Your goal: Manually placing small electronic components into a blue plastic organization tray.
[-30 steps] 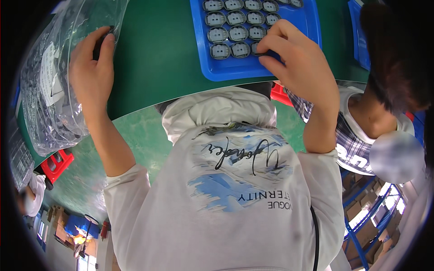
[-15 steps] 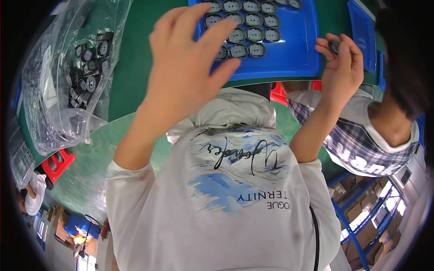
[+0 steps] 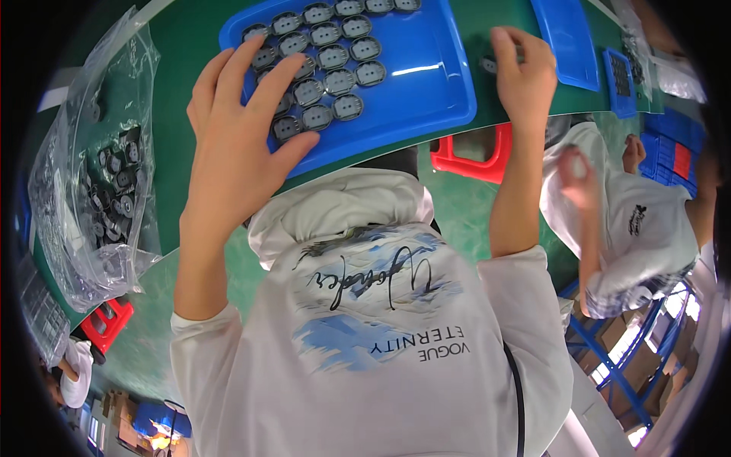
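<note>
My left hand (image 3: pixel 232 137) is spread over the left side of a blue tray (image 3: pixel 430 84), its fingers apart and holding nothing I can see. Beneath and around those fingers lie rows of small grey rounded plastic parts (image 3: pixel 333 56), each with two small dots on its face. Some of the parts are hidden by the hand. Right of the tray, my right hand (image 3: pixel 527 76) has its fingers curled, with a small dark grey part (image 3: pixel 489 65) at its fingertips. Its grip on that part is partly hidden.
At the left, a clear plastic bag (image 3: pixel 84 198) holds a heap of similar parts (image 3: pixel 114 186) on the green table (image 3: pixel 183 46). A second blue tray (image 3: pixel 567 42) is beyond my right hand. A red stool (image 3: pixel 476 156) is below the table edge, and another person (image 3: pixel 636 213) sits at the right.
The view has shifted, so the tray shows more to the left. My right hand has turned from palm-up to knuckles-up beside the tray. My left hand stays spread over the parts.
</note>
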`<state>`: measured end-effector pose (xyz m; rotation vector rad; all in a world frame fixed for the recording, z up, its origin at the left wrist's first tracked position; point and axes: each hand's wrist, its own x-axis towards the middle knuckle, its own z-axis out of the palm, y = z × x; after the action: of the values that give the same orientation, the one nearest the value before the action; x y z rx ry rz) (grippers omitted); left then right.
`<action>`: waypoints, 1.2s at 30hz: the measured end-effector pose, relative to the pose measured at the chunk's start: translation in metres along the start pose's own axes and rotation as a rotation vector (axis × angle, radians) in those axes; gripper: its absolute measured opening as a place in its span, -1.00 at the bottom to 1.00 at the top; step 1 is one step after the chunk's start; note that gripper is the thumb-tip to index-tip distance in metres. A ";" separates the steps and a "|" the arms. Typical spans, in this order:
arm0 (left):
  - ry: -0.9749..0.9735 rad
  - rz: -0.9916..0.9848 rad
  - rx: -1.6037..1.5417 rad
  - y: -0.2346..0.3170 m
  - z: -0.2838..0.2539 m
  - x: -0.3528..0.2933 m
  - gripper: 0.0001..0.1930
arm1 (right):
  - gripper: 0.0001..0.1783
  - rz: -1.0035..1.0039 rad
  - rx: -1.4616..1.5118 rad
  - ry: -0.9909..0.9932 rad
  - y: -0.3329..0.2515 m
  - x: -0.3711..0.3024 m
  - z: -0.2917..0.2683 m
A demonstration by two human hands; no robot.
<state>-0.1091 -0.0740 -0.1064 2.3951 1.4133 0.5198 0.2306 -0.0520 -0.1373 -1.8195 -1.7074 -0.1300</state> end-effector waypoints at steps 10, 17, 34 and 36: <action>0.294 -0.009 -0.195 0.003 -0.020 -0.007 -0.57 | -0.80 -0.139 0.187 -0.349 0.027 -0.005 -0.065; 0.306 -0.594 0.141 -0.032 -0.082 -0.040 -0.65 | -0.72 0.241 -0.135 -0.374 0.031 0.003 -0.110; 0.179 -0.691 0.062 0.051 -0.068 -0.068 -0.65 | -0.68 -0.041 0.255 -0.266 0.061 -0.048 -0.173; 0.170 -0.534 0.161 0.037 -0.067 -0.057 -0.64 | -0.72 -0.221 0.257 -0.287 0.033 -0.041 -0.182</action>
<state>-0.1366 -0.1360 -0.0389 1.9879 2.1428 0.4877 0.3167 -0.1775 -0.0247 -1.5128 -2.0174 0.2602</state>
